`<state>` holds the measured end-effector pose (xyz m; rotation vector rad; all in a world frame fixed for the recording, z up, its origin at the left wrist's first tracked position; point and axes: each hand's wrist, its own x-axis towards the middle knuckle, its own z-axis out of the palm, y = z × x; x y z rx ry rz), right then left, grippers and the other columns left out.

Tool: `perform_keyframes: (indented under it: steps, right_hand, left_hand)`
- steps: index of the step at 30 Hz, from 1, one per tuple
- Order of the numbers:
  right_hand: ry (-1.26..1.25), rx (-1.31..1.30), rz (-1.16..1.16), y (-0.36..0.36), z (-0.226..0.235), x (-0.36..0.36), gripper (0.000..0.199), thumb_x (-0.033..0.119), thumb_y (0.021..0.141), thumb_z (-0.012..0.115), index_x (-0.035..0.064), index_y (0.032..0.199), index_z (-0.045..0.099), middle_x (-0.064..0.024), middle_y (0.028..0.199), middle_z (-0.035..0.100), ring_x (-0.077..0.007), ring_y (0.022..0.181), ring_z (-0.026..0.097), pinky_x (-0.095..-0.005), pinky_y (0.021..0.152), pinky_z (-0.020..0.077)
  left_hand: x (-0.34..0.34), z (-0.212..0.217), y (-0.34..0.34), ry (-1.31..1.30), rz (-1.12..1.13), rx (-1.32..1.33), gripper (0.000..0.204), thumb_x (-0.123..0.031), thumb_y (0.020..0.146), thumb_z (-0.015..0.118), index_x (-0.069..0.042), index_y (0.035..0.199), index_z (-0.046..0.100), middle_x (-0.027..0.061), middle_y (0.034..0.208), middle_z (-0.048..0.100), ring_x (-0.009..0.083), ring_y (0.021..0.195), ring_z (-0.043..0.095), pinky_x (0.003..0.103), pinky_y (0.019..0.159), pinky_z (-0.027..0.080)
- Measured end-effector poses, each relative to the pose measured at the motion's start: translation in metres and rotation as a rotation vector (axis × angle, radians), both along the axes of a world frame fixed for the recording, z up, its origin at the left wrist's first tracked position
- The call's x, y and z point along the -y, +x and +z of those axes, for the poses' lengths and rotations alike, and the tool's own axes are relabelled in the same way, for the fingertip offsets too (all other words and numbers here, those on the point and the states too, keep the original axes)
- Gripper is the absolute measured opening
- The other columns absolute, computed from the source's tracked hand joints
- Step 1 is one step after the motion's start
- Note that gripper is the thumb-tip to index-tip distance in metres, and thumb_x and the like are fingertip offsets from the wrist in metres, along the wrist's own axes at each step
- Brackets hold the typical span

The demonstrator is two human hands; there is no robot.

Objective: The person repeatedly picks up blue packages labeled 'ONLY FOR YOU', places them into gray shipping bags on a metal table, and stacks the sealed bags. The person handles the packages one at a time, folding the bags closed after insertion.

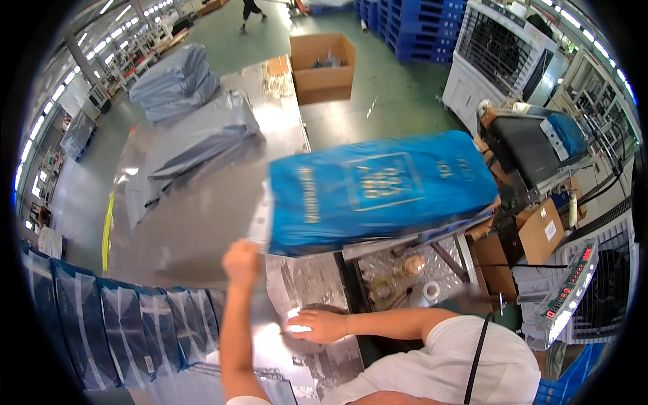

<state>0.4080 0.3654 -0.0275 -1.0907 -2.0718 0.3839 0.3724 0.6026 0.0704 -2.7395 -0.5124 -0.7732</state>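
Note:
A large blue plastic-wrapped package [378,189] with gold print lies across the table and reaches over to the right. At its left end is a white strip [262,216]. My left hand [241,263] is closed at the lower corner of this white end, gripping the package there. My right hand [320,326] rests on the shiny metal tabletop [202,229], nearer to me than the package. Its fingers point left and lie flat, with nothing seen in them; glare blurs the fingertips.
Grey plastic bags [202,128] are piled on the table's far left. Wrapped blue packages [121,331] stand in a row at near left. Beyond the table is an open cardboard box [322,84]. On the right are a black conveyor [523,145] and a digital display [567,287].

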Motion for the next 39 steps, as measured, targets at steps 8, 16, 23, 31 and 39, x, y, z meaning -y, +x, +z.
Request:
perform_keyframes:
  steps: [8, 16, 23, 31, 39]
  right_hand:
    - [0.206, -0.204, 0.183, -0.015, 0.14, 0.0, 0.023, 0.01, 0.072, 0.054, -0.0001, 0.092, 0.058, -0.0124, 0.094, 0.058, -0.0273, 0.085, 0.057, -0.0356, 0.073, 0.0471]
    - [-0.451, -0.247, -0.66, 0.179, 0.09, -0.173, 0.05, 0.037, 0.088, 0.043, -0.001, 0.121, 0.045, -0.018, 0.124, 0.047, -0.0298, 0.115, 0.044, -0.0361, 0.097, 0.0325]
    - [-1.107, -0.96, -0.299, 0.104, 0.045, -0.117, 0.058, 0.045, 0.09, 0.038, 0.0028, 0.13, 0.036, -0.0109, 0.131, 0.041, -0.0226, 0.118, 0.039, -0.0318, 0.101, 0.0271]
    - [-1.004, -1.138, -0.12, 0.113, 0.021, -0.103, 0.062, 0.048, 0.091, 0.033, 0.0038, 0.134, 0.03, -0.0111, 0.135, 0.036, -0.0224, 0.125, 0.031, -0.0369, 0.104, 0.0219]
    - [-1.072, -1.281, -0.207, 0.065, 0.045, -0.122, 0.072, 0.059, 0.084, 0.038, 0.0086, 0.135, 0.03, -0.011, 0.135, 0.035, -0.0229, 0.122, 0.035, -0.034, 0.101, 0.0285]
  left_hand:
    - [-0.078, -0.085, -0.131, -1.689, 0.569, 1.39, 0.052, -0.045, 0.092, 0.033, -0.008, 0.129, 0.035, 0.0079, 0.119, 0.046, 0.0214, 0.098, 0.048, 0.036, 0.087, 0.039]
    - [0.042, -0.085, -0.124, -1.686, 0.295, 1.42, 0.066, -0.051, 0.092, 0.022, -0.004, 0.138, 0.015, 0.0108, 0.144, 0.012, 0.0256, 0.13, 0.019, 0.035, 0.106, 0.017]
    - [0.108, -0.083, -0.113, -1.962, -0.018, 1.578, 0.063, -0.05, 0.09, 0.032, -0.007, 0.135, 0.024, 0.0115, 0.135, 0.033, 0.0272, 0.12, 0.035, 0.037, 0.101, 0.028]
    - [0.098, -0.105, -0.159, -1.812, 0.042, 1.473, 0.061, -0.049, 0.091, 0.026, -0.003, 0.132, 0.032, 0.0155, 0.133, 0.036, 0.03, 0.119, 0.038, 0.039, 0.1, 0.031]
    - [0.106, -0.095, -0.156, -2.073, 0.091, 1.459, 0.069, -0.056, 0.087, 0.031, -0.004, 0.132, 0.03, 0.014, 0.133, 0.037, 0.0263, 0.117, 0.04, 0.037, 0.099, 0.033]
